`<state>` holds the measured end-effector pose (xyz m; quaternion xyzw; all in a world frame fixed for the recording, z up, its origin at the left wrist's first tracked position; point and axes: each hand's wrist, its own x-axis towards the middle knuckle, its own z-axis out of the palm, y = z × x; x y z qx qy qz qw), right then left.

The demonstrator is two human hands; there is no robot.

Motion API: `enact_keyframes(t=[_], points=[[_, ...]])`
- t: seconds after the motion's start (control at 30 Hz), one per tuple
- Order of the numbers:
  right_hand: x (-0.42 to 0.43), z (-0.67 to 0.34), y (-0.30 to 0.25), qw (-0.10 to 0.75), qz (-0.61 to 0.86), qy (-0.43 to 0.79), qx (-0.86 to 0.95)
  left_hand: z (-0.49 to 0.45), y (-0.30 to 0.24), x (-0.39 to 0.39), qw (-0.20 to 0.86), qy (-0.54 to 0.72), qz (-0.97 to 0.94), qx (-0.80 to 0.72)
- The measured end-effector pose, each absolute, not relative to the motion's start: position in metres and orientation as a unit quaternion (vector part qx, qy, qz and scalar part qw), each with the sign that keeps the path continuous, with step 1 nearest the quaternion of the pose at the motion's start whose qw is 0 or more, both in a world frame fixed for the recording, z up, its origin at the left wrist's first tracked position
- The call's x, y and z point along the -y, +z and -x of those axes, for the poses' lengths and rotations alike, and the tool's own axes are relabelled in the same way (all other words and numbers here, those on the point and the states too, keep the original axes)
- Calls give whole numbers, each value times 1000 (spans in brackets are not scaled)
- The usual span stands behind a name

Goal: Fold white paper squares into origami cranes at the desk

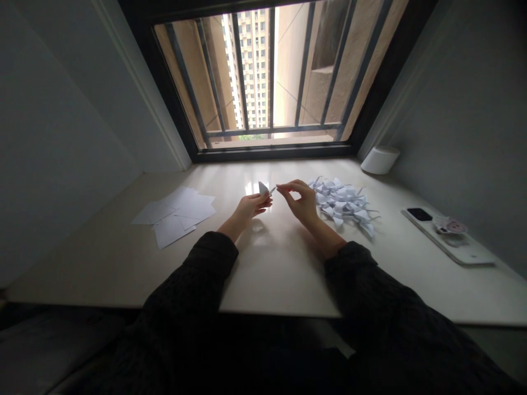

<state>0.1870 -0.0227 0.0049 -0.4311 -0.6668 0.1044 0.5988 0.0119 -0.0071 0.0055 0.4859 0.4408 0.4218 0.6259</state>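
Above the middle of the white ledge, my left hand is closed on a small folded paper crane. One pale flap of it stands up over the fingers, and a thin point sticks out to the right. My right hand pinches at the end of that point with thumb and forefinger. The fingers cover much of the folds. Just right of my right hand lies a heap of folded white paper cranes, with pointed ends sticking out. Loose white paper sheets lie overlapping to the left of my left hand.
A white phone with a round grip on its back lies at the right. Near the window corner stands a white cylindrical object. The barred window closes off the back, and walls flank the ledge.
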Motion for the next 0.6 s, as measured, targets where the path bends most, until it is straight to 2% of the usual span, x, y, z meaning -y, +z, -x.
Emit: enact_keyframes(t=[0.37,0.6], points=[[11,-190,-3,587,434,150,666,-10,3,9,339,454,-648,-509],[3,-195,-9,569,451,222,651,-9,1,7,318,443,-665,-511]])
